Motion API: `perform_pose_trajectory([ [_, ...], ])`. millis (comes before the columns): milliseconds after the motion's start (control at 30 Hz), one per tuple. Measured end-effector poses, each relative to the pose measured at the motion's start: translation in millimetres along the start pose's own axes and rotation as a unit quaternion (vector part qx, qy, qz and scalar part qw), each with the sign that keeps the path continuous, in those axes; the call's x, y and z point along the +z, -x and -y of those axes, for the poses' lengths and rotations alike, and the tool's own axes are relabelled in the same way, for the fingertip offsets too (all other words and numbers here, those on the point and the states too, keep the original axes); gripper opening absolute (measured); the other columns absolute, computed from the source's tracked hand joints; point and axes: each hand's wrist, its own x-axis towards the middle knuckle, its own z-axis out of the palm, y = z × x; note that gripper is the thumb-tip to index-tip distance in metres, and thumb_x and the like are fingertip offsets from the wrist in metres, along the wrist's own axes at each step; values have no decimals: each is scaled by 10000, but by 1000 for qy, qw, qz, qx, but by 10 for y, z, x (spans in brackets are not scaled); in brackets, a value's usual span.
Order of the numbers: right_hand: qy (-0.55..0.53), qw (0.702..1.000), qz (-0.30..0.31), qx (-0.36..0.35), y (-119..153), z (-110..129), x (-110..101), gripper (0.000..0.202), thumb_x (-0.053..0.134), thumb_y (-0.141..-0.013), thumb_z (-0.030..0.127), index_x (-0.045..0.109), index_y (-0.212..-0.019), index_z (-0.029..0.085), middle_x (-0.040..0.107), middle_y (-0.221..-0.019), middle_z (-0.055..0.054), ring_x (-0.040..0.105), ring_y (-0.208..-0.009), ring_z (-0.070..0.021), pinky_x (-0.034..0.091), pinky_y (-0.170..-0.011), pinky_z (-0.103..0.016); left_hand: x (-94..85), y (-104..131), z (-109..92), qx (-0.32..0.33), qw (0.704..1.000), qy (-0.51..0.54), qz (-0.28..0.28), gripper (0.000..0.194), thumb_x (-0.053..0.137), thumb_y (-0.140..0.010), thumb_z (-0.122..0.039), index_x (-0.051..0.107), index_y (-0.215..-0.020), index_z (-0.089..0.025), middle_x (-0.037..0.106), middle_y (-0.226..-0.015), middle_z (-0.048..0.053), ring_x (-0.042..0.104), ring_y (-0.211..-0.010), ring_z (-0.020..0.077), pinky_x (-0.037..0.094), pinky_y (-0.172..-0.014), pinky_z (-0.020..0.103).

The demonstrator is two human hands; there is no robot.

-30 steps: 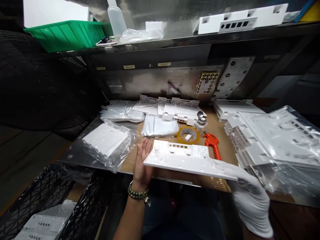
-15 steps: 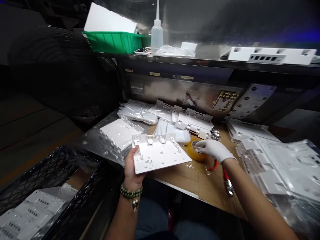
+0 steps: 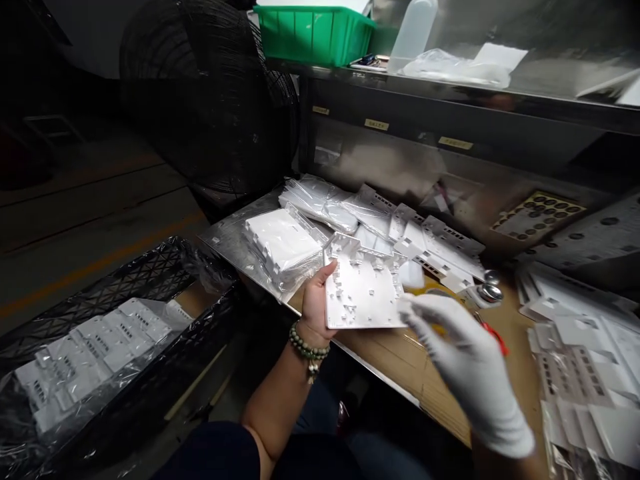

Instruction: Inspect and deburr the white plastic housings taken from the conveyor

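Note:
A white plastic housing panel (image 3: 367,290), its inner side with small posts and clips facing up, lies tilted in my left hand (image 3: 317,300). The left thumb presses its left edge, and the fingers go out of sight beneath. My right hand (image 3: 463,360), in a white glove, is at the panel's right edge with thumb and fingers drawn together. Whatever they pinch, if anything, cannot be made out. Behind the glove, a roll of yellow tape (image 3: 431,285) is mostly hidden. Red-handled scissors (image 3: 495,335) show partly just right of the glove.
Bagged white panels (image 3: 285,243) lie on the bench's left side; further white panels (image 3: 440,250) lie at the back. Stacked panels (image 3: 575,373) occupy the right. A black crate (image 3: 165,267) with wrapped panels stands low left. Overhead, a shelf holds a green bin (image 3: 313,33).
My right hand has moved from the tape roll to the panel's right edge. The view has swung left, and the panel in my left hand is turned slightly.

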Motion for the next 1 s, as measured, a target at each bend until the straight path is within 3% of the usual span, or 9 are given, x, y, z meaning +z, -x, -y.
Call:
perform_pose_trajectory([
  [100,-32,996,73,-45,88,404,249,242,670,-972,234,704,-1195,321,737,-1080,-43,710,-950,-197,579,-845,-301,62,-17,156,-25,999,-1,30,513,486,-956,-370,634,-1339,-63,751,-1244,178,696,-1189,377,467,-1130,558],
  [167,-10,995,79,-66,140,515,376,244,643,-983,190,687,-1201,290,723,-1059,-55,696,-922,-187,562,-803,-291,88,-7,215,-32,999,-2,38,491,518,-929,-352,660,-1302,-67,763,-1206,177,713,-1154,371,497,-1103,539],
  [400,37,993,72,-84,253,473,409,211,637,-969,127,668,-1157,218,702,-1000,-61,665,-849,-167,525,-747,-266,107,44,219,-6,1000,-4,-6,459,581,-890,-283,672,-1298,-93,788,-1132,149,740,-1093,345,526,-1075,492],
  [667,52,994,51,-81,247,567,455,157,638,-977,163,693,-1116,211,697,-951,-61,672,-821,-170,535,-727,-265,140,47,284,-19,1000,-15,-8,487,548,-909,-289,654,-1338,-84,783,-1156,157,733,-1115,351,519,-1083,502],
  [767,46,997,27,-53,304,396,353,148,660,-958,134,708,-1070,217,712,-960,-52,677,-847,-165,543,-768,-270,119,45,213,-5,1000,-20,-23,493,527,-937,-305,639,-1362,-82,779,-1178,159,710,-1170,360,490,-1116,520],
  [867,43,997,-70,-9,374,123,89,189,723,-919,130,718,-1082,225,728,-1004,-47,684,-910,-171,552,-858,-300,73,46,83,17,999,-16,-26,511,483,-970,-327,612,-1404,-91,762,-1234,161,666,-1252,370,437,-1164,548],
  [933,80,985,-151,32,429,-48,-120,193,752,-906,159,728,-1086,224,733,-1008,-48,688,-914,-178,552,-878,-321,25,47,-22,27,999,-5,-17,535,438,-991,-354,583,-1443,-107,740,-1289,158,625,-1310,374,391,-1195,570],
  [1000,119,972,-193,62,492,-169,-283,162,753,-909,182,740,-1065,224,739,-992,-46,693,-897,-183,556,-866,-330,-37,43,-118,31,999,7,5,565,368,-1016,-387,543,-1487,-127,714,-1344,153,576,-1366,371,336,-1224,586],
])
